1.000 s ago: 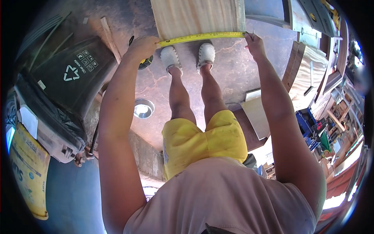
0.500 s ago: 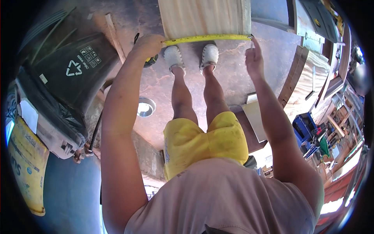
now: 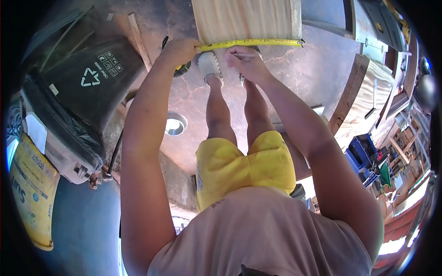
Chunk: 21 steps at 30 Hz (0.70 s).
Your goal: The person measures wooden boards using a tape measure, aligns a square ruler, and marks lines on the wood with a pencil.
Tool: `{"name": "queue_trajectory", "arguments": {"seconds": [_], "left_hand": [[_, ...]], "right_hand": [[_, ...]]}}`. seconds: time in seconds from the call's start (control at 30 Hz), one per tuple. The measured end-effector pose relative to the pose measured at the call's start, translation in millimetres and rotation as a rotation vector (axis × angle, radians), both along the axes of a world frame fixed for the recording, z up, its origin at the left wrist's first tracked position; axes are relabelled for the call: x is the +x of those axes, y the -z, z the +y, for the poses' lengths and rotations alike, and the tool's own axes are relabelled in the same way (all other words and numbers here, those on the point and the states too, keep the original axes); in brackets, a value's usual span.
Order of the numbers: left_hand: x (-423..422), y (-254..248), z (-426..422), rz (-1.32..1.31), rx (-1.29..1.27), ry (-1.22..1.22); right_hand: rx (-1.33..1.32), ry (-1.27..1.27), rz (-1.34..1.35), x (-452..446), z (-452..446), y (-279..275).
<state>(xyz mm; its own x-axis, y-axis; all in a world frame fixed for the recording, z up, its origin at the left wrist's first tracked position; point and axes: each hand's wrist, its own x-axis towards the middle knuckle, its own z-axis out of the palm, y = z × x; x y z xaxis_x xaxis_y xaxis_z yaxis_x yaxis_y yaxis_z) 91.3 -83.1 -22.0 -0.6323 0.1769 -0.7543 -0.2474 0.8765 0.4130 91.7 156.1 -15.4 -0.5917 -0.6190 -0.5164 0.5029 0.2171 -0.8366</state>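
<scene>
My left hand (image 3: 180, 51) is closed around a tape measure (image 3: 183, 69), whose black and yellow case shows below the palm. Its yellow blade (image 3: 276, 43) is drawn out to the right, across the near edge of a wooden board (image 3: 248, 20), with the hooked tip by the board's right corner. My right hand (image 3: 246, 62) is closed, just below the middle of the blade, over the right shoe. Between its fingers is a slim, greyish, pencil-like stick (image 3: 242, 55); the fingers partly hide it.
A black waste bin (image 3: 106, 78) lies at the left, near a yellow sheet (image 3: 34, 188). On the floor by my feet is a round metal bowl (image 3: 177, 124). Stacked wood (image 3: 363, 92) stands at the right, with a blue box (image 3: 361, 152) and clutter beyond.
My right hand has left the tip of the tape and moved left to the middle of the blade, its fingers now drawn together. My left hand keeps hold of the tape measure.
</scene>
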Motion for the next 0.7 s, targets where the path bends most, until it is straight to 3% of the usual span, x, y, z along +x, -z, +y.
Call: {"name": "queue_trajectory", "arguments": {"seconds": [0.13, 0.23, 0.3, 0.7], "left_hand": [[-7, -9, -2, 0.024, -0.004, 0.022], [-5, -6, -3, 0.025, 0.001, 0.025], [-5, -6, -2, 0.032, 0.004, 0.039], [-7, -8, 0, -0.023, -0.044, 0.023]], "right_hand": [[0.038, 0.026, 0.021, -7, -16, 11], [0.039, 0.067, 0.214, -14, -24, 17], [0.006, -0.130, 0.334, -19, -23, 20], [0.106, -0.120, 0.458, -16, -28, 28]]}}
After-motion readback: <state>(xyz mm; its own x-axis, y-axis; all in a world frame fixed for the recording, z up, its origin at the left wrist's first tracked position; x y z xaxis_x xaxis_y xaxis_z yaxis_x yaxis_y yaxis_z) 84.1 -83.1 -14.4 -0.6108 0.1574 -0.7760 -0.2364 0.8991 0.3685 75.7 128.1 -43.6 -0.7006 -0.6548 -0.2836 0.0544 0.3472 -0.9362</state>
